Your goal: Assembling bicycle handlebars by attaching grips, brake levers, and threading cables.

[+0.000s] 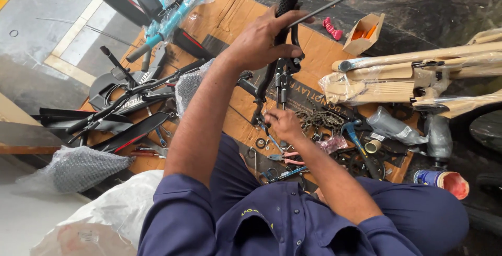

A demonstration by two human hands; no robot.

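Flattened cardboard sheet [319, 52] covers the floor, and everything sits on it. Above its middle the handlebar [285, 31] stands upright, rubber grip on top. The left hand [259, 39], arm stretched forward, is wrapped tight round the bar just under the grip. The right hand [282, 123], elbow bent, pinches at the bar's lower end; what its fingertips have is too small to tell. Bicycle chain [319, 117] lies just right of that hand. Pliers [285, 158] lie nearer the knees, half hidden by the forearm.
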